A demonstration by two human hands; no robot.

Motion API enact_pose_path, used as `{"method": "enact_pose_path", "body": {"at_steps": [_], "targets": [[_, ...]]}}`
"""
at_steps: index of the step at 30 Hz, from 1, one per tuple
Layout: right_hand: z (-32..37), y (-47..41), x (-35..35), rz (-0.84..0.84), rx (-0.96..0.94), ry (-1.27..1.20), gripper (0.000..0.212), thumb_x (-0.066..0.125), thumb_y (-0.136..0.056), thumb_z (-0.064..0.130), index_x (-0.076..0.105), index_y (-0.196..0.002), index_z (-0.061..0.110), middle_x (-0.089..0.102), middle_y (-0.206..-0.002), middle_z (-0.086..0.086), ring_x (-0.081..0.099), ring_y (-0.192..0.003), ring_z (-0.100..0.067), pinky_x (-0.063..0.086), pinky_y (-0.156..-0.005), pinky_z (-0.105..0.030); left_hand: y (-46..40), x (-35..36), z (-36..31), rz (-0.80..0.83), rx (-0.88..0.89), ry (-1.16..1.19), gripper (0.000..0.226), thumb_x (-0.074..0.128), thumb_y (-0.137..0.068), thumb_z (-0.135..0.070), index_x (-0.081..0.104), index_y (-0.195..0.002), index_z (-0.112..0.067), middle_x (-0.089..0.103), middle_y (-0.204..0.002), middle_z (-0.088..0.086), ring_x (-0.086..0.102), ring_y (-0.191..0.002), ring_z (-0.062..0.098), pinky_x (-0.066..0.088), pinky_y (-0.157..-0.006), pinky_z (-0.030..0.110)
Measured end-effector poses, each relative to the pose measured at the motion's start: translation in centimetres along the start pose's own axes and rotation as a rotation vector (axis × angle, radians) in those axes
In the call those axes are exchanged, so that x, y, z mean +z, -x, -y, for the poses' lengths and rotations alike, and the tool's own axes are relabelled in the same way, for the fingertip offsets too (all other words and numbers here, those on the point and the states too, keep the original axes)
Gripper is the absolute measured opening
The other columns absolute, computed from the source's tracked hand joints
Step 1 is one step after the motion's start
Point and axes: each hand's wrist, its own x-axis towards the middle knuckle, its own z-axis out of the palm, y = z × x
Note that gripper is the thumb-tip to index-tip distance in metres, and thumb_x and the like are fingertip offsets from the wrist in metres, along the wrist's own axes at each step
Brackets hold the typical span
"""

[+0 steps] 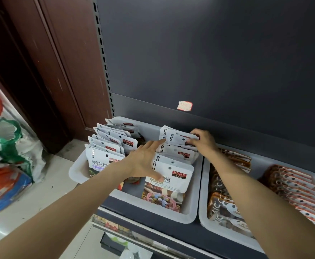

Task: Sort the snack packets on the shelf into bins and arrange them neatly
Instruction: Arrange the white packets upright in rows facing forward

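Observation:
A white bin [153,208] on the shelf holds two rows of white snack packets. The left row [108,146] stands upright, one behind another. In the right row, a front packet [173,176] shows a red label. My left hand [145,159] lies flat with straight fingers against the left edges of the right row's packets. My right hand [203,141] pinches the top of the rearmost white packet [177,137] at the back of that row. A second white bin [205,206] to the right holds brown and orange packets [291,186].
The dark back panel [209,62] of the shelf rises behind the bins, with a small price sticker [184,106]. A brown door frame [46,71] stands at left. Bags and boxes [7,165] sit on the floor at left. A lower shelf [126,238] shows below.

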Motion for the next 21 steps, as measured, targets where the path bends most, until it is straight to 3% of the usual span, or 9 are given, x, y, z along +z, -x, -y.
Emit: {"method": "enact_pose_path", "body": {"at_steps": [4, 7, 11, 14, 18, 21], "targets": [[0.4, 1.9, -0.8, 0.052, -0.177, 0.007, 0.005, 0.062, -0.09, 0.013, 0.063, -0.092, 0.01, 0.065, -0.094, -0.001, 0.061, -0.084, -0.012, 0.044, -0.062, -0.017, 1.1, 0.2, -0.2, -0.017, 0.054, 0.102, 0.108, 0.085, -0.067, -0.03, 0.013, -0.148, -0.034, 0.028, -0.148, -0.004, 0.029, -0.135, 0.02, 0.025, -0.113, 0.04], [-0.3, 3.8, -1.5, 0.024, -0.25, -0.011, 0.006, 0.062, -0.09, 0.015, 0.066, -0.095, 0.014, 0.065, -0.091, 0.004, 0.059, -0.082, -0.005, 0.045, -0.068, -0.018, 2.1, 0.5, -0.2, -0.011, 0.097, 0.134, 0.102, 0.083, -0.07, -0.024, 0.018, -0.146, -0.037, 0.028, -0.148, -0.007, 0.026, -0.135, 0.015, 0.018, -0.115, 0.037], [-1.0, 3.2, -1.2, 0.181, -0.125, 0.023, 0.032, 0.054, -0.095, 0.021, 0.056, -0.127, 0.016, 0.062, -0.121, -0.001, 0.057, -0.11, -0.015, 0.045, -0.089, -0.027, 1.2, 0.7, 0.7, 0.023, 0.016, 0.293, 0.107, 0.086, -0.065, -0.024, 0.015, -0.143, -0.041, 0.031, -0.146, -0.007, 0.034, -0.134, 0.018, 0.033, -0.111, 0.04], [-0.4, 2.0, -1.3, 0.11, -0.121, -0.014, 0.038, 0.051, -0.097, 0.022, 0.051, -0.135, 0.018, 0.055, -0.133, -0.002, 0.051, -0.123, -0.018, 0.042, -0.098, -0.029, 0.6, 0.5, 0.7, 0.065, -0.015, 0.523, 0.106, 0.087, -0.064, -0.033, 0.015, -0.14, -0.046, 0.034, -0.144, -0.009, 0.041, -0.13, 0.018, 0.038, -0.11, 0.042], [0.0, 1.6, -1.0, 0.045, -0.22, 0.131, 0.026, 0.05, -0.097, 0.012, 0.065, -0.119, 0.01, 0.067, -0.115, -0.005, 0.062, -0.107, -0.016, 0.042, -0.083, -0.016, 0.3, 0.1, 0.2, -0.011, -0.055, 0.723, 0.084, 0.077, -0.075, -0.034, 0.022, -0.138, -0.044, 0.044, -0.126, -0.023, 0.047, -0.127, 0.015, 0.038, -0.11, 0.04], [-0.3, 2.0, -1.1, -0.044, -0.213, 0.169, 0.029, 0.052, -0.096, 0.009, 0.062, -0.123, 0.008, 0.068, -0.115, -0.007, 0.064, -0.103, -0.016, 0.044, -0.081, -0.016, -0.2, 0.3, 0.2, 0.011, -0.051, 0.743, 0.087, 0.078, -0.075, -0.033, 0.023, -0.142, -0.041, 0.044, -0.138, -0.018, 0.045, -0.131, 0.017, 0.035, -0.111, 0.045]]}}
